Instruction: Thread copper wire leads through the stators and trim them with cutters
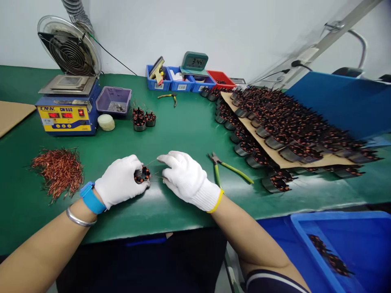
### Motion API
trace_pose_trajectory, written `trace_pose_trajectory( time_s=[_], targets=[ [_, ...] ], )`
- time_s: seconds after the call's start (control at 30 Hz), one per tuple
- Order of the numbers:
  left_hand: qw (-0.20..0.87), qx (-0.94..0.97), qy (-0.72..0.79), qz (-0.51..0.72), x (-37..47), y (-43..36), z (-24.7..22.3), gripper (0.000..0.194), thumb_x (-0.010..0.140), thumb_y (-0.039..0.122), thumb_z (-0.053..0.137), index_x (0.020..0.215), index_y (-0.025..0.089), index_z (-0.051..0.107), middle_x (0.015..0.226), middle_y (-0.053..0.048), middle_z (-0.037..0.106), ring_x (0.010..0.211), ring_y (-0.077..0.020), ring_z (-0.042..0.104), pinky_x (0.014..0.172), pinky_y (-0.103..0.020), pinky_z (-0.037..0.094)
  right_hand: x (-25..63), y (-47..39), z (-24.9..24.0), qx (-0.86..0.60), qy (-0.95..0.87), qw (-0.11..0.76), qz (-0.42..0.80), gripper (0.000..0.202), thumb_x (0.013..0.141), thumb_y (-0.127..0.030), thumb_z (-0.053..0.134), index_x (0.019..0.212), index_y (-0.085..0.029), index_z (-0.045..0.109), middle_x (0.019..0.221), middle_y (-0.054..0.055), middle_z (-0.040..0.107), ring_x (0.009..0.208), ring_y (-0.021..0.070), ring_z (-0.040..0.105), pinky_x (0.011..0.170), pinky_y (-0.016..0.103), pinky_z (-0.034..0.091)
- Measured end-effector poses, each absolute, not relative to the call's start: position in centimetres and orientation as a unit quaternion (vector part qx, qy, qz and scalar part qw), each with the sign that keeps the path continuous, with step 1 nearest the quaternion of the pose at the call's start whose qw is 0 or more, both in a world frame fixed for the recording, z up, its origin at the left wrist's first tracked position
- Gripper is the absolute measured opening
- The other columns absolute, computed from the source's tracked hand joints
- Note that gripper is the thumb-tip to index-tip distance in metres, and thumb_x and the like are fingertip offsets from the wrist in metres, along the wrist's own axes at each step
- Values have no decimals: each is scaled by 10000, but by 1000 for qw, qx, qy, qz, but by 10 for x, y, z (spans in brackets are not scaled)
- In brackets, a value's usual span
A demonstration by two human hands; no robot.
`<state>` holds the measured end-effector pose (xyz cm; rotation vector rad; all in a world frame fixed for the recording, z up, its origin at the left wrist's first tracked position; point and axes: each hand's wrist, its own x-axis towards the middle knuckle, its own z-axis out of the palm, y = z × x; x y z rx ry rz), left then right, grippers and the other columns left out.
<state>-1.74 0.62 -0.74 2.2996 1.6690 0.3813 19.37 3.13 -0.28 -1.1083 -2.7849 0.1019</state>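
Head view: a green bench (189, 136) seen from above, both gloved hands over its near part.
Left hand: the left hand (122, 183) is closed round a stator (142, 175), thumb and fingers on its sides; a blue band (93, 198) and a bangle (80, 218) circle the wrist and forearm.
Stator: held low over the bench near its front edge, between the hands, with thin wires (157, 176) reaching toward the right.
Right hand: the right hand (187, 179) is just right of the stator, fingers bent and fingertips slightly parted at the wires; whether it pinches any, I cannot tell.
Cutters: the green-handled cutters (235, 171) lie with handles spread, near the right wrist.
Wire pile: a heap of copper-coloured clippings (59, 171) lies left of the left hand.
Solder pot: the blue and yellow unit (69, 118) stands behind the heap, a fan (71, 53) above it, a purple bin (100, 105) and a white block (106, 122) beside it.
Small group: a few finished-looking cores (139, 123) stand beyond the left hand.
Back row: small pliers (168, 96) lie before blue bins (159, 85), a clock (195, 61) reading 3:44 and a red bin (221, 77).
Right side: many more cores stand under and on a cardboard sheet (265, 148); a blue crate (336, 221) below the bench holds others.
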Motion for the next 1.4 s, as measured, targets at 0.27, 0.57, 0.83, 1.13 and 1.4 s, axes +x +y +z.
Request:
trace_pose_trajectory(
  time_s=[0.27, 0.57, 0.83, 1.13, 1.4],
  targets=[
    [100, 783, 600, 129, -20, 8, -13, 294, 723, 456, 597, 640, 210, 458, 729, -2, 477, 605, -146, 442, 558, -290, 326, 211, 35, 1, -296, -951, 77, 51, 151, 829, -289, 561, 804, -179, 662, 1073, 77, 650, 948, 233, 559, 805, 354, 435],
    [132, 794, 579, 130, -17, 5, -11, 256, 720, 431, 611, 672, 203, 506, 746, 0, 484, 612, -140, 444, 568, -283, 339, 200, 29, 6, -392, -910, 83, 108, 182, 787, -302, 596, 656, -181, 633, 759, 22, 663, 641, 155, 590, 571, 277, 369],
    [162, 818, 532, 144, -23, 7, -12, 215, 708, 381, 634, 695, 197, 525, 771, -6, 522, 657, -147, 486, 601, -283, 376, 208, 45, -1, -334, -840, 366, 220, 197, 789, -208, 627, 982, -167, 643, 1020, 65, 678, 872, 153, 642, 790, 276, 502],
    [179, 827, 515, 137, -20, 7, -8, 215, 694, 369, 644, 684, 195, 516, 816, -28, 564, 712, -171, 530, 634, -295, 412, 186, 38, -12, -389, -864, 105, 301, 249, 886, -260, 479, 1048, -232, 666, 942, 16, 713, 831, 161, 652, 738, 288, 482],
    [173, 840, 499, 128, -21, 7, -8, 189, 705, 350, 628, 717, 192, 525, 791, -17, 547, 671, -155, 512, 607, -280, 403, 193, 42, -6, -409, -870, 114, 252, 459, 751, -309, 680, 1200, -238, 615, 1162, 36, 650, 796, 141, 630, 677, 255, 466]
  ],
)
